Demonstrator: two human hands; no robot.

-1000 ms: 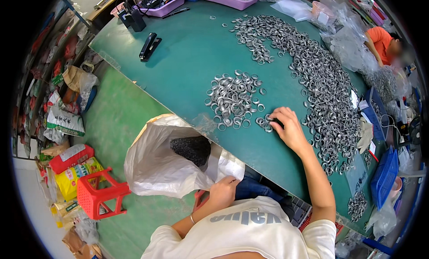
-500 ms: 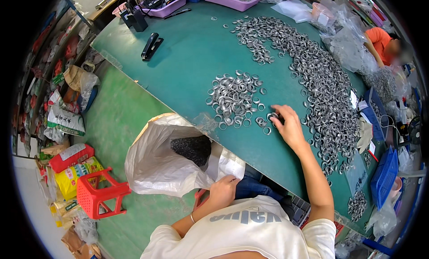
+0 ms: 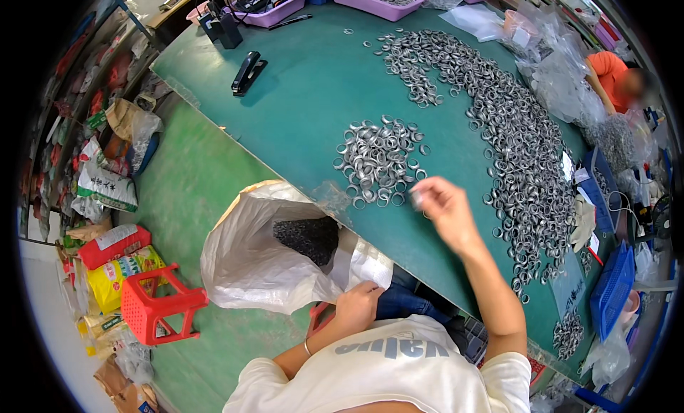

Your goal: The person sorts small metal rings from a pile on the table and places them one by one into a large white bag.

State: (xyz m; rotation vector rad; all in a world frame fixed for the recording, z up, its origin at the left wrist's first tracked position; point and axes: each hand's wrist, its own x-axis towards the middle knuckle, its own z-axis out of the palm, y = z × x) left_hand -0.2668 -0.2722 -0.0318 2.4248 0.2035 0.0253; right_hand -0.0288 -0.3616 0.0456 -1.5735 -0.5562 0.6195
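Note:
My left hand (image 3: 358, 305) is closed on the rim of a white woven sack (image 3: 239, 260), which gapes open beside the table edge. Dark, grainy material (image 3: 308, 240) lies inside the sack. Over the green table (image 3: 306, 106), my right hand (image 3: 450, 212) pinches a metal ring (image 3: 417, 198), somewhat blurred; whether more rings are in the fingers is hidden. Just left of that hand is a small pile of grey metal rings (image 3: 377, 160). A much larger band of rings (image 3: 527, 163) curves along the right side of the table.
A black stapler (image 3: 249, 74) lies at the far left of the table. Purple trays (image 3: 385, 7) stand at the back. To the right are a blue basket (image 3: 613, 292) and a co-worker in orange (image 3: 609, 74). A red stool (image 3: 160, 305) stands on the floor at left.
My right hand has lifted from the table and drawn slightly nearer me. The loose rings it was touching beside the small pile no longer show there. My left hand stays on the sack.

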